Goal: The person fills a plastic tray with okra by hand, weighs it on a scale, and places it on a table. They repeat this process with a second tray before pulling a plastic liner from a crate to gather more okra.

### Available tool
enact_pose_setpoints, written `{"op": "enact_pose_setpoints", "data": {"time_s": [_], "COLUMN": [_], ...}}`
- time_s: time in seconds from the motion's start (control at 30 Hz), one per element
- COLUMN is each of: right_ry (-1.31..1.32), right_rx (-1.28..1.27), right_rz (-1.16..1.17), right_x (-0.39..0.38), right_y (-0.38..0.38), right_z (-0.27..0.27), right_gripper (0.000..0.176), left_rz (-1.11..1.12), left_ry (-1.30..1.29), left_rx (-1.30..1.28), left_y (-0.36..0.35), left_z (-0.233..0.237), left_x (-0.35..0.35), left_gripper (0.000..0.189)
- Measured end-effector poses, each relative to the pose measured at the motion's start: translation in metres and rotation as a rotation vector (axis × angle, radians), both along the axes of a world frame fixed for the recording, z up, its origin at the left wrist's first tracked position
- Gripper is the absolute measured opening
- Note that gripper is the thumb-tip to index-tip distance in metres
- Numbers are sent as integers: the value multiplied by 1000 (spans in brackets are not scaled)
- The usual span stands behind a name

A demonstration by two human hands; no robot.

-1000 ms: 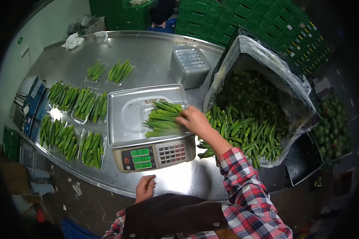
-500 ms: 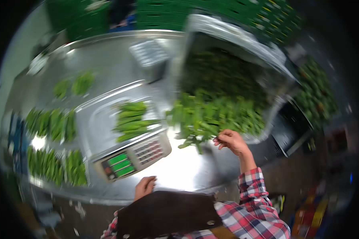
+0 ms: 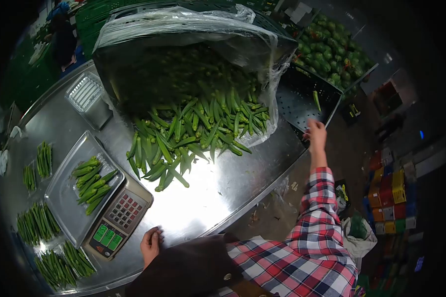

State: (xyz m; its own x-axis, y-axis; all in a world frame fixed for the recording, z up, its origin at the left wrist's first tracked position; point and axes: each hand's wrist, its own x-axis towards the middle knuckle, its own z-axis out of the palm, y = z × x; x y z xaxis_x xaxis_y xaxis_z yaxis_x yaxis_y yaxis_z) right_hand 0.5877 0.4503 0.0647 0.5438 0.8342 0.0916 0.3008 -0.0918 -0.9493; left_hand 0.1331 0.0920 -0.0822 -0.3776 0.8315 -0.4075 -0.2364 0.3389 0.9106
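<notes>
My right hand reaches out over the near edge of a black perforated crate, its fingers loosely parted with nothing seen between them. Just beyond the fingertips is a single okra pod, apart from the hand. Near the table's front edge, my left hand rests with curled fingers and appears to hold nothing. Beside it stands a digital scale, bearing a clear tray of okra. A big pile of okra spills onto the table from a plastic-lined crate lying on its side.
More okra packs lie along the left of the metal table. A stack of clear trays stands behind the scale. At the back right is a crate of green produce. Colourful crates stand on the floor at right.
My view has swung to the right. My right hand has moved from the front of the okra pile to the black crate, where a pod now shows. My left hand stays near the table edge.
</notes>
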Motion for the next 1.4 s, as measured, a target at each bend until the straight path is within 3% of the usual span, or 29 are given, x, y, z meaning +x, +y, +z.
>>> {"op": "enact_pose_setpoints", "data": {"time_s": [0.07,0.1,0.13,0.17,0.2,0.27,0.47,0.6,0.67,0.73,0.87,0.93,1.1,1.27,1.4], "right_ry": [-170,-310,-287,-422,-733,-813,-821,-942,-957,-962,-684,-647,-959,-1020,-931], "right_rx": [-59,-13,-184,62,51,-166,-328,-170,-272,-346,55,48,-176,-41,215], "right_rz": [268,354,415,660,714,773,761,818,784,757,699,683,686,663,1015], "right_x": [-40,-44,-89,-103,-127,-168,-162,-172,-169,-167,-184,-206,-258,-253,-288], "right_y": [6,26,12,18,20,7,9,15,20,15,2,19,36,38,8], "right_z": [-30,-82,-81,-117,-138,-132,-120,-135,-143,-118,-89,-116,-125,-115,-74], "right_gripper": [24,22,24,27,29,30,31,29,29,29,26,24,29,25,22], "left_rz": [3,20,36,54,85,141,132,81,54,63,120,115,110,146,105], "left_ry": [12,2,-7,-18,-15,-14,38,-12,-35,-35,-48,-50,-9,15,68], "left_rx": [-60,-64,-68,-76,-73,-67,-30,-90,-109,-77,-56,-89,-77,-97,-124], "left_y": [-1,-1,-2,-4,-5,-8,-8,0,3,2,-4,-4,1,-4,-8], "left_z": [-2,-3,-3,-2,-1,-1,-3,-3,3,0,-5,-3,0,-4,-8], "left_x": [4,6,7,8,9,7,3,11,12,8,3,3,6,3,2], "left_gripper": [20,20,20,20,20,19,19,19,20,20,20,19,19,20,22]}}
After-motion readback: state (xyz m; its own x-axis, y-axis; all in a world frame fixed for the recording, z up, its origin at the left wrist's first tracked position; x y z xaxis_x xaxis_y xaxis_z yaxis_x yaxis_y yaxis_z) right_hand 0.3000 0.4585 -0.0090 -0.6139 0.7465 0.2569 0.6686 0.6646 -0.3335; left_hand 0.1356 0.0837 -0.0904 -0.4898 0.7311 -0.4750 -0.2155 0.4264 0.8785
